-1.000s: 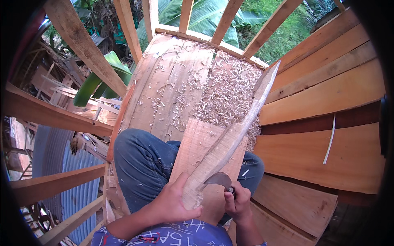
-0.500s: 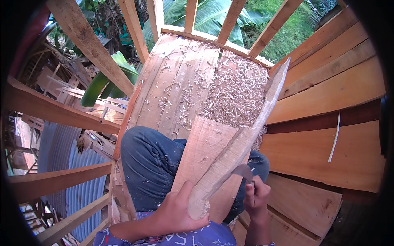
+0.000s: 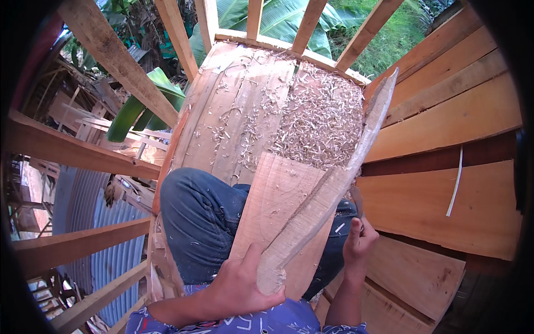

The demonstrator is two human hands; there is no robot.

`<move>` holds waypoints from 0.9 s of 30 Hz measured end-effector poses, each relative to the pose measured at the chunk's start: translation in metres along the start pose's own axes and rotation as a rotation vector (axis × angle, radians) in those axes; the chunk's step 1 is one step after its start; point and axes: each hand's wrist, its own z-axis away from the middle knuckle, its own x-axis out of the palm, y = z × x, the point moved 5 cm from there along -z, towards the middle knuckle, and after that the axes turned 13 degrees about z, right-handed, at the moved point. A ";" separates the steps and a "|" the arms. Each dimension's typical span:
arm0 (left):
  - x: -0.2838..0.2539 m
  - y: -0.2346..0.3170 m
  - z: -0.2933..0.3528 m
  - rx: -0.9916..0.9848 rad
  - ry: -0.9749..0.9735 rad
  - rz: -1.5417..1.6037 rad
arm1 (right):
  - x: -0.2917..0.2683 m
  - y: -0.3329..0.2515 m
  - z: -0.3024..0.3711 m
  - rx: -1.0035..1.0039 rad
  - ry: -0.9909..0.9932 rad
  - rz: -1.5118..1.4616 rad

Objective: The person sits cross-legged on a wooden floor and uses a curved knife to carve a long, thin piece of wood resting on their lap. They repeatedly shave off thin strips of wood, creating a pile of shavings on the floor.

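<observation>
Carved wood (image 3: 312, 216): slanting across the board (image 3: 278, 181)
Left grip (image 3: 245, 281): clasped round its near end
Right grip (image 3: 360, 245): holding the curved knife (image 3: 357, 201)
Change: knife farther up the wood's right side than a second ago — stroke seemingly spent
Shavings (image 3: 322, 125): strewn beyond

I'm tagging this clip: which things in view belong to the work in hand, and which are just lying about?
In use:
- long wooden piece, in left grip
- knife, in right grip
- board below the piece

Lying about:
- loose shavings
- pale strip at right
</observation>
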 end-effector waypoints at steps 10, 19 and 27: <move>0.008 -0.005 -0.010 -0.028 -0.022 0.202 | 0.018 -0.049 0.032 -0.215 -0.265 -0.026; 0.008 -0.009 -0.013 -0.087 -0.059 0.253 | -0.004 -0.083 0.014 -0.170 -0.290 -0.124; 0.014 -0.015 -0.012 -0.060 -0.058 0.266 | 0.023 -0.039 0.024 -0.207 -0.269 0.063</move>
